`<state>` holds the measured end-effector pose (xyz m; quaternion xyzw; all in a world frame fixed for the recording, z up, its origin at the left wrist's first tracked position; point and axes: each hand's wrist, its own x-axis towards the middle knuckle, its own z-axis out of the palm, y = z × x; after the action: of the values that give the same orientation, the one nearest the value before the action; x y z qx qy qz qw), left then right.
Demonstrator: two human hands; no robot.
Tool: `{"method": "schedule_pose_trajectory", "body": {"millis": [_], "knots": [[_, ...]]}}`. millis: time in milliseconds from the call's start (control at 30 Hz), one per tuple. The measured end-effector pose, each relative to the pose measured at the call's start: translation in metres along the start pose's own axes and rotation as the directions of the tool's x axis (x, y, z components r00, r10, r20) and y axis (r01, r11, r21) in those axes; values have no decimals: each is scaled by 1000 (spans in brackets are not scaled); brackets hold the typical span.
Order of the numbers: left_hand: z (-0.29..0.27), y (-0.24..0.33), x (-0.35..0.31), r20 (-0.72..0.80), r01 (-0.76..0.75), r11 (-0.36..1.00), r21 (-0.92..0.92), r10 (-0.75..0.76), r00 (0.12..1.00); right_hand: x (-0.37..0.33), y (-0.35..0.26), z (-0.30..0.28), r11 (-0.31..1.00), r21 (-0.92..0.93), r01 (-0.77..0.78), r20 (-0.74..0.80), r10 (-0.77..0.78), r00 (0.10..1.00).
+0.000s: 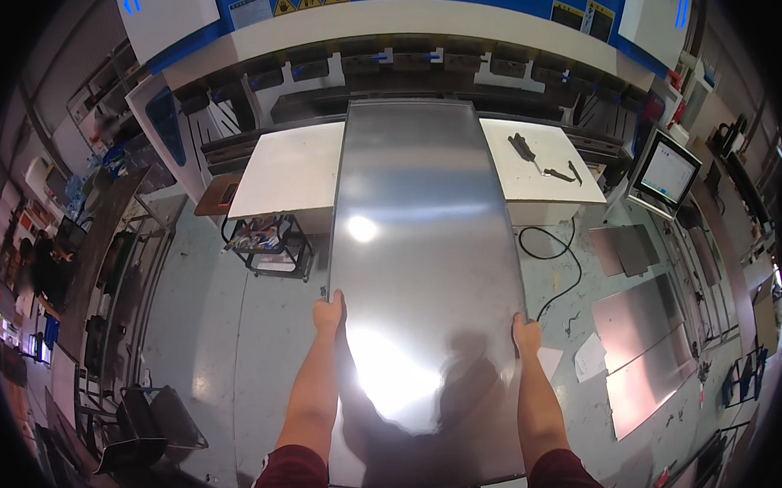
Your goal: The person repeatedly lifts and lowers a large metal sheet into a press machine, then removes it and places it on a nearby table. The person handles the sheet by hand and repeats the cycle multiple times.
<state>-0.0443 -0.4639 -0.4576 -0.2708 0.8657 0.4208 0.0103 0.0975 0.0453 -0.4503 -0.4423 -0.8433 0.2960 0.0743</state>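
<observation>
Both hands, left (329,313) and right (526,332), grip the side edges of a long steel sheet (421,243); its near end is cut off at the frame's bottom, its far end resting on the white tabletop (287,170).

White tables (287,170), hand tools (544,160), monitor (667,173), black cable (559,263), floor sheets (644,338)

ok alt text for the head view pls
A person's left hand and right hand grip the two long edges of a large shiny metal sheet, its far end lying between two white tables at a blue and white machine. More sheets lie on the floor at right.
</observation>
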Motion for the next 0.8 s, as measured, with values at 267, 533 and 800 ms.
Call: {"method": "schedule_pose_trajectory", "body": {"millis": [267, 533, 800], "knots": [[-38, -7, -25, -29, 43, 991, 128, -39, 999, -42, -7, -15, 1000, 4, 15, 89, -15, 996], [-145, -92, -72, -110, 85, 995, 43, -80, 991, -144, -10, -2, 991, 3, 130, 73, -130, 989], [-315, -194, -122, -230, 151, 988, -21, -151, 961, -266, -65, 37, 932, 134, 337, 216, -359, 908]]}}
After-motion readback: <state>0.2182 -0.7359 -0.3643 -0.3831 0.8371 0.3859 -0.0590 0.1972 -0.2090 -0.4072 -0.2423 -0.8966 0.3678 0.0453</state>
